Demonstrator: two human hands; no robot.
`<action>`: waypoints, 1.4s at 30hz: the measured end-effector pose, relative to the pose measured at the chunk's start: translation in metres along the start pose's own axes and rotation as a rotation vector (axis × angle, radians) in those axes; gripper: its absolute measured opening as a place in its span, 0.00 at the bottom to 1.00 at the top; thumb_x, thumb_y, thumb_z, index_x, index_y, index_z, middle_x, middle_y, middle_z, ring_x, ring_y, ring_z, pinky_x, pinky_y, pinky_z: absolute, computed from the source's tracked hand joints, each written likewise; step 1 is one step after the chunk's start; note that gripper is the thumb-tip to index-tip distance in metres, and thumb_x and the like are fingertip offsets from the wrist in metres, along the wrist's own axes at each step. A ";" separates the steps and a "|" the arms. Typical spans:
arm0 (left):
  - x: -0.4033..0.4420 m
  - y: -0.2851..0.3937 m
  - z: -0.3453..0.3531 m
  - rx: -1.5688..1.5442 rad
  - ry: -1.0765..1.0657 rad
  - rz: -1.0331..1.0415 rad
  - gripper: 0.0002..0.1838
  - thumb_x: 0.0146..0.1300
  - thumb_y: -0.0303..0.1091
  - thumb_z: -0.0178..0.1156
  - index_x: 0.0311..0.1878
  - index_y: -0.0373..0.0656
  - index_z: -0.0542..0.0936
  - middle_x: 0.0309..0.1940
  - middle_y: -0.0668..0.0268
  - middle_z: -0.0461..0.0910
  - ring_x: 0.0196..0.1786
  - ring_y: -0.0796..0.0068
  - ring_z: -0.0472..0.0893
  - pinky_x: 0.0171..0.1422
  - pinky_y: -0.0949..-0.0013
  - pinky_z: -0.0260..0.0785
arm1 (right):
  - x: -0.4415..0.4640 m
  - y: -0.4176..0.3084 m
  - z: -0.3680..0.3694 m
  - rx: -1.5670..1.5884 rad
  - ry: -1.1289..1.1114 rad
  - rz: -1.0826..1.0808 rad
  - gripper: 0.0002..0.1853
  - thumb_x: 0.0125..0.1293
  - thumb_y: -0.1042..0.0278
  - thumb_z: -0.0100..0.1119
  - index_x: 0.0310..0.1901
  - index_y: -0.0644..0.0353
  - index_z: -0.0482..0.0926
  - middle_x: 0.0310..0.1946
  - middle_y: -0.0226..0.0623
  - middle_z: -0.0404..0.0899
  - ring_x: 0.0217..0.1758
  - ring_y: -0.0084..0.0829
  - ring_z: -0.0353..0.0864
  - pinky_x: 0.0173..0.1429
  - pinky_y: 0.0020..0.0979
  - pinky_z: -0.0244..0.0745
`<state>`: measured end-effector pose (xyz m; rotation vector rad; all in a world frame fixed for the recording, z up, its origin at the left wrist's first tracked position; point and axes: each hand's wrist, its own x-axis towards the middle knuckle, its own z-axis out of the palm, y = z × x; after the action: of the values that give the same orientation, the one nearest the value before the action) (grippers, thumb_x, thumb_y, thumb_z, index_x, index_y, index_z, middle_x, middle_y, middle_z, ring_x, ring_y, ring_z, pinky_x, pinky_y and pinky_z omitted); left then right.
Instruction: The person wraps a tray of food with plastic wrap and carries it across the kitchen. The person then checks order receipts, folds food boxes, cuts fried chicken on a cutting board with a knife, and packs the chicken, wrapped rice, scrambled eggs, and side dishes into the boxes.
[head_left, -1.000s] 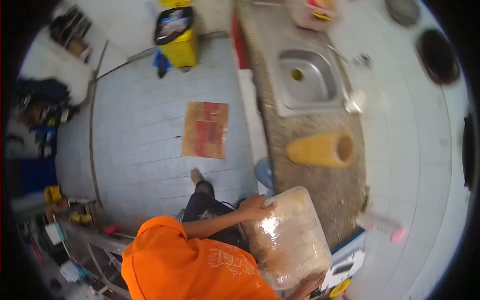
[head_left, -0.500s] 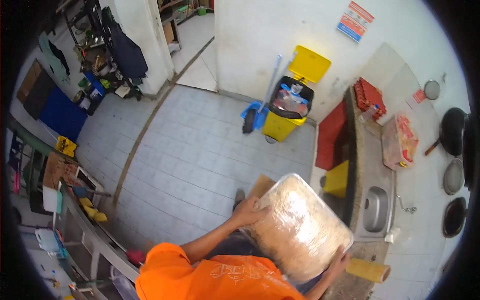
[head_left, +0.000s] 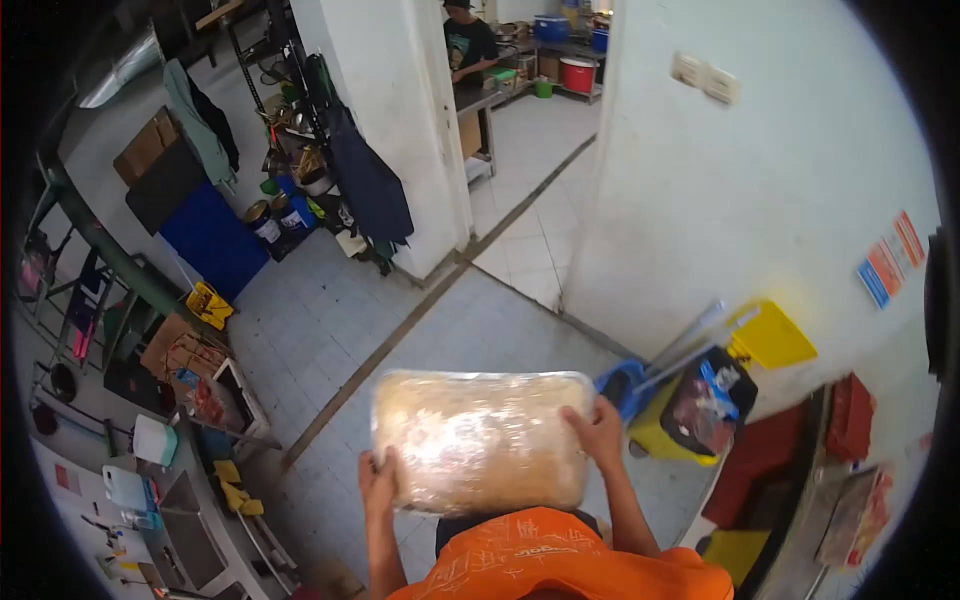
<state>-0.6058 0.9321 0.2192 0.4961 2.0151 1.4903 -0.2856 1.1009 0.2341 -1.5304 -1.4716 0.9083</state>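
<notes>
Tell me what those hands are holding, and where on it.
A film-wrapped rectangular tray, by its short sides: left hand at one, right hand opposite.

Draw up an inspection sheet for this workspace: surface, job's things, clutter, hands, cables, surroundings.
Surface: tiled floor, pale, crossed by a brown strip.
Job's things: one film-wrapped package, held up in front of the body; its pale contents cannot be identified.
Clutter: yellow bin with its lid open and waste showing; blue dustpan beside it.
Hands: left hand and right hand grip opposite short ends of the package, thumbs on top.
Cables: nothing seen.
Surroundings: open doorway ahead, with another person at a counter beyond; dark garment hanging left of the doorway; sink at lower left.
</notes>
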 end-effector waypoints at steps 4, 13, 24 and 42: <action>0.089 0.001 0.028 -0.146 0.200 -0.047 0.21 0.66 0.47 0.63 0.44 0.37 0.72 0.34 0.68 0.71 0.36 0.78 0.69 0.42 0.72 0.65 | 0.141 -0.024 0.106 -0.010 -0.192 -0.053 0.27 0.45 0.45 0.78 0.22 0.60 0.73 0.16 0.23 0.63 0.21 0.20 0.59 0.25 0.28 0.58; 0.378 0.141 0.195 -0.143 0.150 0.009 0.20 0.67 0.46 0.62 0.42 0.38 0.70 0.34 0.69 0.66 0.39 0.77 0.65 0.46 0.73 0.60 | 0.446 -0.083 0.218 0.051 -0.181 -0.032 0.28 0.46 0.47 0.79 0.20 0.60 0.69 0.16 0.24 0.63 0.21 0.19 0.59 0.24 0.27 0.56; 0.665 0.285 0.498 -0.043 -0.184 0.166 0.19 0.66 0.49 0.60 0.42 0.40 0.73 0.37 0.67 0.71 0.44 0.72 0.69 0.55 0.67 0.61 | 0.785 -0.048 0.224 0.203 0.180 0.113 0.31 0.47 0.53 0.80 0.20 0.57 0.60 0.18 0.20 0.55 0.23 0.16 0.53 0.24 0.26 0.51; 1.001 0.431 0.997 -0.105 -0.343 0.156 0.14 0.71 0.42 0.55 0.42 0.38 0.72 0.37 0.68 0.70 0.42 0.76 0.68 0.52 0.72 0.61 | 1.373 -0.019 0.178 0.087 0.293 0.052 0.30 0.45 0.45 0.79 0.22 0.59 0.68 0.17 0.22 0.63 0.21 0.16 0.59 0.24 0.25 0.58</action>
<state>-0.7463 2.4021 0.1917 0.8202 1.6555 1.4760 -0.3709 2.4825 0.2259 -1.5684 -1.1743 0.7318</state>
